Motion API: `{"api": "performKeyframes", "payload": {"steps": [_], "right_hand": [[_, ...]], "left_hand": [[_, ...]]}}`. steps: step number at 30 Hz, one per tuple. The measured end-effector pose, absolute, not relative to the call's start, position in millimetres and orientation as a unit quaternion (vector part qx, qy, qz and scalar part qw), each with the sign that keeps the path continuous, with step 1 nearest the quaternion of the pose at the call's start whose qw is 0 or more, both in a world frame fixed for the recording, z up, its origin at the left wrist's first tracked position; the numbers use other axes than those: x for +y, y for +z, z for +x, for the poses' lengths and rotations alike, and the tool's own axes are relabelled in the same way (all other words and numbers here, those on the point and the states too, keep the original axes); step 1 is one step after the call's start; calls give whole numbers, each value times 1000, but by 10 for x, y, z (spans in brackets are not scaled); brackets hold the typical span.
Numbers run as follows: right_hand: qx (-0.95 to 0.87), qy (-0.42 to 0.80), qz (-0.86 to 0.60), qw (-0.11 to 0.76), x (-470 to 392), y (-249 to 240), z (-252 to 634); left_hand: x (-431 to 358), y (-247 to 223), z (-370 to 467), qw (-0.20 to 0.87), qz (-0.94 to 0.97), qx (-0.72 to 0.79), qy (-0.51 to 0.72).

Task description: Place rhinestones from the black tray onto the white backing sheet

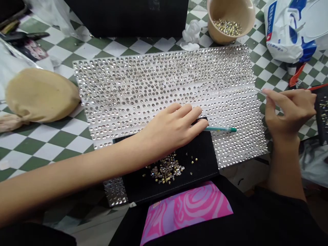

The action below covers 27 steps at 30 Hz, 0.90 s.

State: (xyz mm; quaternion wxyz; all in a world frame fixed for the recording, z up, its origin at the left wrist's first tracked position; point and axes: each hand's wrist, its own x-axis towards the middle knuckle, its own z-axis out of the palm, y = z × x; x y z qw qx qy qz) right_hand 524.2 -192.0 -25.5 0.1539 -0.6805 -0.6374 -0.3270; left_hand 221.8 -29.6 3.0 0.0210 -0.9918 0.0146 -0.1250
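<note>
A white sheet [164,92] covered in rows of silver rhinestones lies across the table. My left hand [176,124] rests palm down over its lower middle, on the upper edge of a black tray [205,153], fingers slightly spread. Beside its thumb a green pen [221,129] sticks out to the right; the pen's other end is hidden under the hand. Loose rhinestones [167,169] are heaped on the tray. At the sheet's right edge my right hand [289,109] pinches a thin pale stick [260,91], its tip at the edge of the sheet.
A beige cup [210,32] of rhinestones stands behind the sheet, next to crumpled tissue [191,34]. A wipes pack [284,37] is at back right, a tan pouch [42,94] at left, a black box [133,17] at the back. A black tray [323,112] sits far right.
</note>
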Motion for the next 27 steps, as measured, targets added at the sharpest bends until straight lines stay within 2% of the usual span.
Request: {"api": "performKeyframes", "payload": {"steps": [18,23,27], "right_hand": [[-640,-357,-666,139,-1909,-272,5244],[-615,-329,-709,108,-1957,-234,5227],[-620,-306,-713,117,-1958,-192,5184]], "left_hand": [[-295,28,2214,14,-993,15,-119],[-298,25,2211,16,-991,15,-128],[-299,26,2214,17,-992,16,-126]]}}
